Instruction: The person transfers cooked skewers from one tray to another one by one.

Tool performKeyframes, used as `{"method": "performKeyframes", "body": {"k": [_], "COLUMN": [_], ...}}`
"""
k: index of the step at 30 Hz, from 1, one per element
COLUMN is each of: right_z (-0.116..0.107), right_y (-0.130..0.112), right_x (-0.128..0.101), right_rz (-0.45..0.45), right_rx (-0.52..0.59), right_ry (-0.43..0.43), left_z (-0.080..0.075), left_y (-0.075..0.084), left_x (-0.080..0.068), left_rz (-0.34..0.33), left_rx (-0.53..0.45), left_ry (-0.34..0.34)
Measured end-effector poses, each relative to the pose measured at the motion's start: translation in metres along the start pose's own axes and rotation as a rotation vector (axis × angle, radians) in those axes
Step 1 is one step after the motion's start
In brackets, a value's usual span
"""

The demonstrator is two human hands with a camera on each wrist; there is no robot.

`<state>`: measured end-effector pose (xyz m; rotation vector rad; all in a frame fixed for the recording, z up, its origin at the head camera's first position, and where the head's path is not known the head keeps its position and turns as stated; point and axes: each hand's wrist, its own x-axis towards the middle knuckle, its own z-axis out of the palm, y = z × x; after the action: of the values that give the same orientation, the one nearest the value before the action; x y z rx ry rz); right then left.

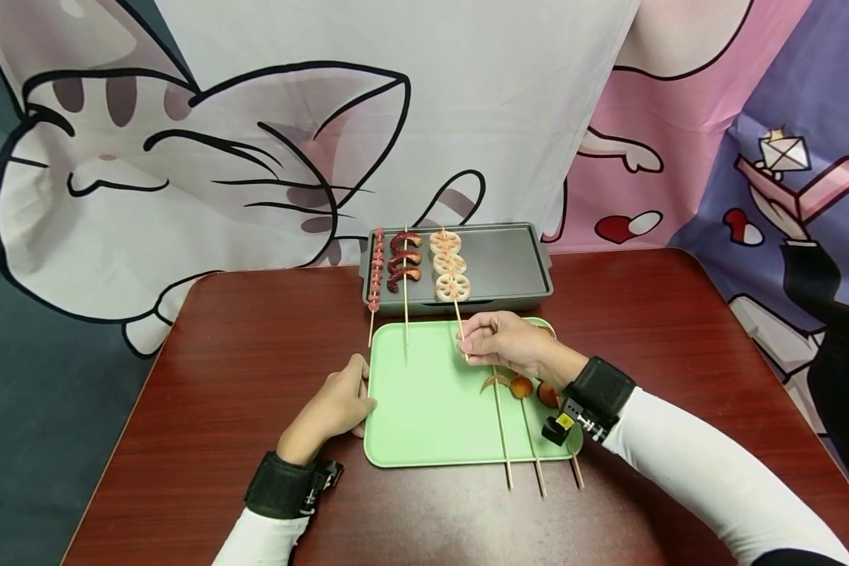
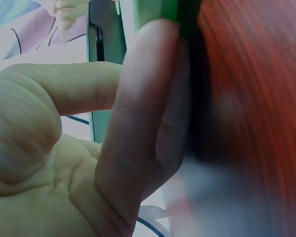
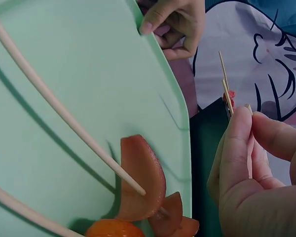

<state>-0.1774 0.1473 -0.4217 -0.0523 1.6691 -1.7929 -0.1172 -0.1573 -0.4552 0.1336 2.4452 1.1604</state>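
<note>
My right hand point(image 1: 502, 342) pinches the bare stick end of a lotus root skewer point(image 1: 452, 288), whose pale slices lie over the dark grill pan point(image 1: 502, 263). In the right wrist view, thumb and fingertips meet on the stick's tip. At the left edge of the light green tray point(image 1: 424, 424), my left hand point(image 1: 336, 401) grips the rim, thumb on it and fingers curled beside and below. Left of the lotus root, a skewer of dark red curled pieces point(image 1: 405, 262) and a pink sausage skewer point(image 1: 376, 271) lie on the pan, sticks pointing toward me.
On the tray's right side lie several skewers: one with curved reddish slices point(image 3: 143, 180), one with an orange ball point(image 1: 521, 387), one with brownish balls point(image 1: 548, 395), partly hidden by my right arm. Their sticks overhang the tray's near edge. A printed cloth point(image 1: 467, 94) hangs behind the wooden table point(image 1: 255, 338).
</note>
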Motion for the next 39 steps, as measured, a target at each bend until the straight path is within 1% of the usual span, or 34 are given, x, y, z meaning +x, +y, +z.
{"method": "performKeyframes", "body": {"k": [4, 7, 14, 22, 28, 35, 39], "right_z": [0.005, 0.007, 0.012, 0.016, 0.019, 0.021, 0.022], "right_y": [0.002, 0.004, 0.004, 0.01, 0.012, 0.017, 0.02], "right_x": [-0.006, -0.009, -0.018, -0.026, -0.034, -0.04, -0.046], "right_rz": [0.009, 0.01, -0.006, 0.016, 0.003, 0.004, 0.016], "right_rx": [-0.021, -0.021, -0.033, -0.057, -0.08, -0.091, -0.079], "right_ry": [0.009, -0.005, -0.049, -0.077, -0.105, -0.153, -0.185], "left_z": [0.0, 0.0, 0.001, 0.001, 0.0, 0.001, 0.001], "left_y": [0.0, 0.0, 0.0, -0.001, 0.0, -0.001, -0.001], "left_x": [0.0, 0.0, 0.0, 0.0, 0.0, 0.001, 0.001], "left_rz": [-0.003, -0.004, -0.001, 0.004, 0.007, 0.012, 0.01], "left_rx": [0.0, 0.001, -0.004, -0.006, 0.0, 0.011, 0.011], "left_ry": [0.0, -0.001, -0.001, -0.001, 0.001, 0.001, 0.001]}}
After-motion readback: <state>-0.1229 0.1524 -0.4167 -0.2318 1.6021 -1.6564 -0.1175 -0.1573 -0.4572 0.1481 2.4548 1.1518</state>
